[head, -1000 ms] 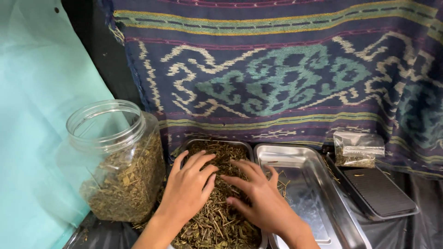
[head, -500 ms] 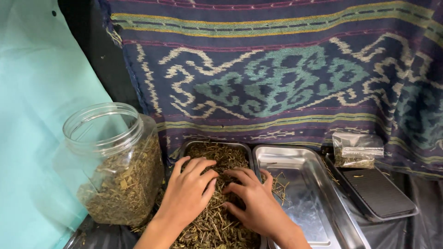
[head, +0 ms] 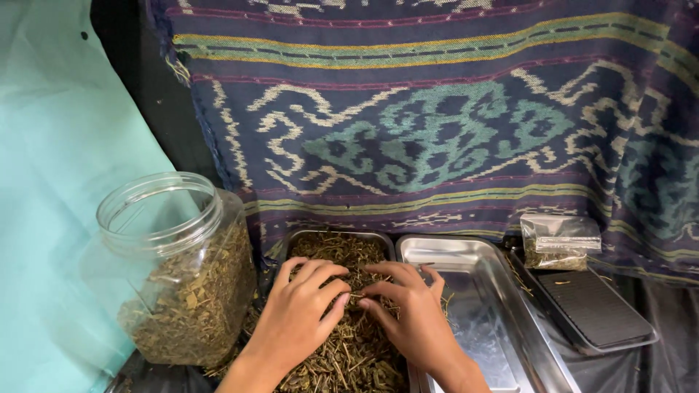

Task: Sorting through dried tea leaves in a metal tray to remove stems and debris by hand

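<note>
Left hand (head: 298, 320): fingers loosely spread, grip resting flat on dried herbs (head: 349, 349).
Right hand (head: 411, 309): fingers curled, perhaps pinching stems.
Room: empty steel tray (head: 480, 320) alongside; jar (head: 175, 269) close left.

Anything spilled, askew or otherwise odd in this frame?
A few dried herb bits lie loose outside the trays, between the empty steel tray and the black scale. The open plastic jar leans tilted. Both hands, left hand and right hand, rest in the herb-filled tray. Nothing looks damaged.
</note>
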